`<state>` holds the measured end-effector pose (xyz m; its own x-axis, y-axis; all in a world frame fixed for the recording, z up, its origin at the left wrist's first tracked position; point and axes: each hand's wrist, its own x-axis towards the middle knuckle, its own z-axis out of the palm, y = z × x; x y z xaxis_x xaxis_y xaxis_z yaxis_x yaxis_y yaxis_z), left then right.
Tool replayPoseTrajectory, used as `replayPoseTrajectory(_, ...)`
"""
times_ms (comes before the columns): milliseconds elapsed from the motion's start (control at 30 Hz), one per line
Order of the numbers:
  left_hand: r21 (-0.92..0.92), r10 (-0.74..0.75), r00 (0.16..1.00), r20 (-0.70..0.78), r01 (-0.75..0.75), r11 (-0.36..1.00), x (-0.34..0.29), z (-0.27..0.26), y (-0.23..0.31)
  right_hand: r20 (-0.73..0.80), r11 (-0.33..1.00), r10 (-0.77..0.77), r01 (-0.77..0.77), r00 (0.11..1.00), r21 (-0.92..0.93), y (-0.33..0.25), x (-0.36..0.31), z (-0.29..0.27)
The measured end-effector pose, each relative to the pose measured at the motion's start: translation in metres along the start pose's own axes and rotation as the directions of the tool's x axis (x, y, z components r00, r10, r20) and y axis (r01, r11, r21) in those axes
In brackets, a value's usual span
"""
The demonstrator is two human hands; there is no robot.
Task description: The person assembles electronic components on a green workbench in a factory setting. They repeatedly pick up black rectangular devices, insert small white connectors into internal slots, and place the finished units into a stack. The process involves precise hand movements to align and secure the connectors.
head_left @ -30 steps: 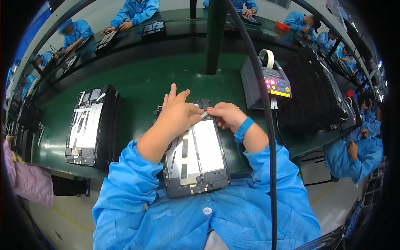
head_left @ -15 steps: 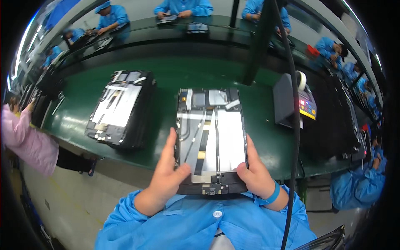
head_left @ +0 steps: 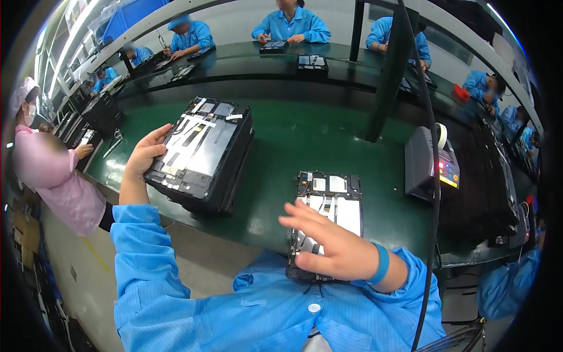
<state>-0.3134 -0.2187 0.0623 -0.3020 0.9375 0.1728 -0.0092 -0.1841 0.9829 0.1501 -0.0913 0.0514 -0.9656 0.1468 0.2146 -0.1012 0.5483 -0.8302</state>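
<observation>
A: Doing what w/ L grip (head_left: 145, 157)?
B: Touching L edge of stack of open tablet-like units (head_left: 196, 149), left of ctr in frame. Can't tell if clamped or just resting.
A: And w/ R grip (head_left: 337, 249)?
B: Held wide, w/ fingers spread, over single unit (head_left: 347, 214), lower ctr of frame. Can't tell if touching. Wearing blue wristband (head_left: 381, 264).
A: See what else?
B: Green desk (head_left: 275, 146) across mid-frame, overlapped at near edge by single unit. Plus grey tape dispenser (head_left: 419, 164), right side, beside dark pile (head_left: 478, 188).
</observation>
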Motion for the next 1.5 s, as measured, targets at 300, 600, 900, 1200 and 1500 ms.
replayPoseTrajectory(300, 0.21, -0.035, 0.999, 0.039, 0.026, 0.977, 0.013, -0.016, -0.011, -0.471, 0.972, 0.235, -0.206, 0.85, 0.114, 0.03, -0.111, -0.012)
replayPoseTrajectory(600, 0.82, 0.108, 0.967, -0.231, 0.133, 0.557, -0.004, -0.012, 0.021, -0.882, 0.871, 0.472, -0.153, -0.004, 0.467, 0.109, -0.172, -0.06)
replayPoseTrajectory(900, 0.581, 0.407, 0.873, 0.268, -0.483, 0.655, -0.051, 0.226, 0.03, -0.813, 0.813, 0.58, -0.106, 0.059, 0.573, 0.123, -0.168, -0.112)
replayPoseTrajectory(1200, 0.324, 0.052, 0.929, 0.366, -0.18, 0.929, -0.066, 0.325, -0.051, -0.279, 0.974, 0.203, -0.165, 0.939, 0.153, 0.047, -0.088, -0.007)
replayPoseTrajectory(1500, 0.355, 0.218, 0.96, 0.177, -0.269, 0.895, -0.069, 0.327, -0.075, -0.494, 0.954, 0.259, -0.301, 0.83, -0.006, 0.039, -0.062, -0.001)
